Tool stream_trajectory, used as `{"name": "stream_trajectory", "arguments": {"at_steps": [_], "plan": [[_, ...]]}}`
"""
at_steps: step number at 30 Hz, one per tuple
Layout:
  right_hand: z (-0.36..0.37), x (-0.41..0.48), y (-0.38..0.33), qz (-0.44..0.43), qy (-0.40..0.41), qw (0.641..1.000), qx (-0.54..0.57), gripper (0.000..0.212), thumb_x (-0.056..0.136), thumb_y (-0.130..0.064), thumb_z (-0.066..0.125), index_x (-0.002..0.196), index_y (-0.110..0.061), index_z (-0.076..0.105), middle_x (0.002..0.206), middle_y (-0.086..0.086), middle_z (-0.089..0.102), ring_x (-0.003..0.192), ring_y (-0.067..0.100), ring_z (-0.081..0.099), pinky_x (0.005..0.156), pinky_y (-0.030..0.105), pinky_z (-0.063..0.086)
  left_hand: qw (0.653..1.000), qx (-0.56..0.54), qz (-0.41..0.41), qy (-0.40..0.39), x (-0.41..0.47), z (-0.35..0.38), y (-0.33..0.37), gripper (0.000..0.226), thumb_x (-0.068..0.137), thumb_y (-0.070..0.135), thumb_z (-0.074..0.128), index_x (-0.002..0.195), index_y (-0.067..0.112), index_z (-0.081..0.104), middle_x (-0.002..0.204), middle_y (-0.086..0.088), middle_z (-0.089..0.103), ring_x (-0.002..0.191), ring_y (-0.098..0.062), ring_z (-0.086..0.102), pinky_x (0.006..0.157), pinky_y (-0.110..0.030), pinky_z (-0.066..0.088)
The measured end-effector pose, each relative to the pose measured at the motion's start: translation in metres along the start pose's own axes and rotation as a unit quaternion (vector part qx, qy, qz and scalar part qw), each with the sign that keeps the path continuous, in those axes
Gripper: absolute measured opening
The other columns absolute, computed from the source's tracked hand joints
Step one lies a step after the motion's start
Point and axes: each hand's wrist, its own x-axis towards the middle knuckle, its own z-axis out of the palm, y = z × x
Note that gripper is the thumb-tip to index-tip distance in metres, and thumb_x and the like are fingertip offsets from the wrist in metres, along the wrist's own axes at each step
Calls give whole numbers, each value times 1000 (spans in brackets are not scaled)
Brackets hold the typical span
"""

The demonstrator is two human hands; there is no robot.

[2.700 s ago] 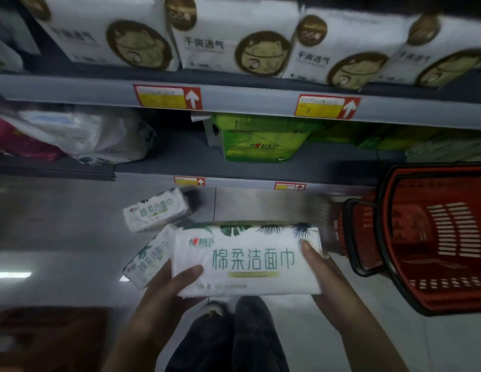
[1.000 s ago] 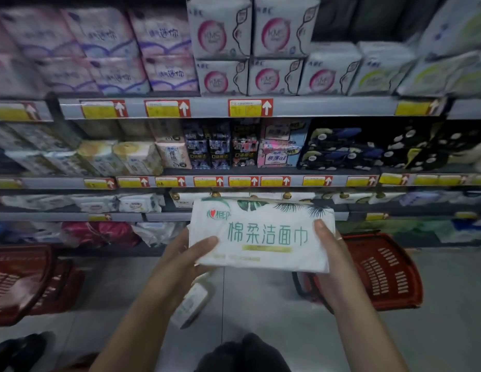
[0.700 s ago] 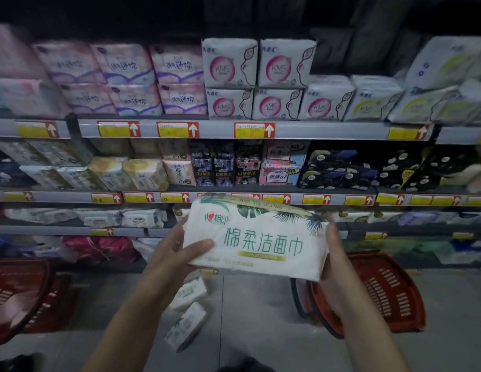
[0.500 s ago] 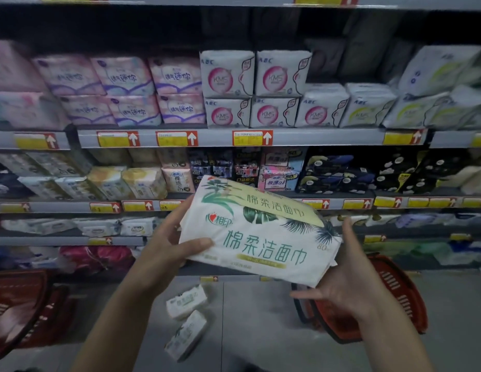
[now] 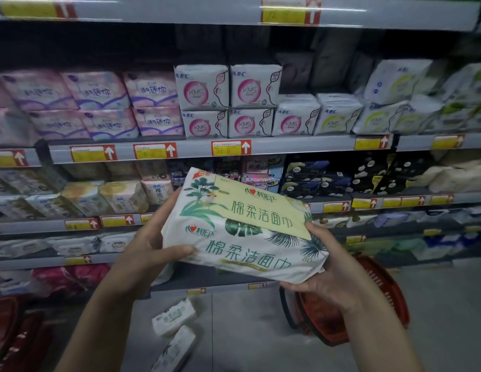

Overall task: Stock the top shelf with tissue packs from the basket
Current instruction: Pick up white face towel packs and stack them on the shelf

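Both hands hold one tissue pack point(image 5: 247, 232) at chest height. The left hand point(image 5: 142, 253) grips its left end, thumb laid across the front face and fingers point(image 5: 164, 208) wrapped round the back. The right hand point(image 5: 328, 275) cups the lower right corner from beneath, fingers curled under the pack and thumb on the end. The pack's long axis runs hand to hand, sloping down to the right, with its printed top face tipped toward the camera.

Below the hands, two smaller packs point(image 5: 173, 316) lie loose on the floor point(image 5: 247, 331). The red basket point(image 5: 392, 294) stands on the floor just behind the right forearm; what it holds is hidden.

Beyond are stocked shelves: a middle shelf point(image 5: 196, 151) carries pink and white packs stacked two high. The top shelf point(image 5: 180, 12) shows only as a rail at the upper edge of the view, its load out of sight.

So the target lies up and ahead, well above both hands and about equally far from each. The lift probably calls for levelling the pack and sending it in long side first.
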Motion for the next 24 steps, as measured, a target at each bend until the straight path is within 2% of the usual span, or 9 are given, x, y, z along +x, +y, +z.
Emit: {"name": "stream_trajectory", "arguments": {"at_steps": [1, 5, 9, 11, 13, 15, 17, 19, 24], "plan": [[-1, -1, 0, -15, 4, 1000, -8, 90, 29, -52, 91, 109, -17, 70, 112, 12, 70, 97, 31, 69, 74, 46, 55, 1000, 7, -3, 0, -1, 2, 1, 83, 49, 13, 91, 123, 36, 62, 119, -6, 69, 103, -24, 69, 73, -32, 59], [-1, -7, -4, -85, 18, 994, -70, 69, 63, -51, 75, 123, -20, 59, 113, 6, 70, 97, 28, 69, 70, 42, 57, 999, 20, -32, -3, 0, 0, 4, 97, 51, 18, 88, 137, 34, 46, 133, -4, 61, 114, -28, 64, 78, -37, 58], [1, -11, -9, -163, 29, 981, -101, 70, 60, -50, 78, 124, -33, 55, 117, 0, 69, 100, 26, 68, 69, 41, 58, 995, -11, -78, 58, 3, -4, 7, 116, 41, 60, 90, 142, 28, 42, 133, -8, 60, 113, -35, 63, 80, -49, 58], [6, -16, -11, -203, 33, 973, -107, 56, 63, -43, 80, 113, -41, 57, 103, -11, 73, 90, 12, 71, 60, 31, 57, 993, -13, -92, 67, 2, 1, 11, 112, 39, 68, 86, 135, 24, 50, 127, -10, 65, 110, -34, 65, 79, -45, 59], [9, -20, -16, -215, 45, 971, -91, 32, 83, -20, 61, 101, -44, 52, 82, -23, 72, 74, -3, 69, 53, 20, 54, 993, -1, -93, 66, 3, 10, 14, 102, 37, 68, 86, 124, 23, 59, 117, -9, 70, 105, -29, 68, 74, -40, 60], [15, -23, -19, -215, 55, 970, -95, 36, 90, -8, 49, 98, -43, 48, 72, -30, 69, 66, -10, 66, 56, 20, 53, 992, -7, -94, 81, 3, 17, 16, 94, 35, 59, 90, 114, 18, 63, 105, -9, 74, 92, -24, 72, 66, -34, 60], [21, -25, -22, -220, 62, 968, -107, 37, 92, -7, 47, 97, -43, 46, 67, -35, 65, 63, -14, 63, 58, 21, 52, 990, -12, -96, 101, 4, 21, 17, 89, 37, 52, 91, 112, 13, 63, 98, -9, 75, 83, -21, 74, 60, -31, 59], [21, -25, -23, -228, 55, 966, -108, 38, 91, -6, 48, 98, -42, 46, 68, -35, 65, 63, -13, 63, 54, 16, 53, 990, -14, -89, 107, 5, 23, 17, 97, 25, 54, 93, 109, 13, 64, 98, -10, 75, 82, -22, 74, 59, -30, 58], [24, -27, -21, -252, 29, 961, -114, 54, 72, -5, 70, 110, -38, 50, 85, -26, 71, 77, -8, 67, 58, 13, 52, 992, -20, -73, 102, 6, 21, 16, 107, 17, 53, 95, 111, 12, 64, 101, -12, 75, 84, -24, 74, 59, -29, 58]]}}
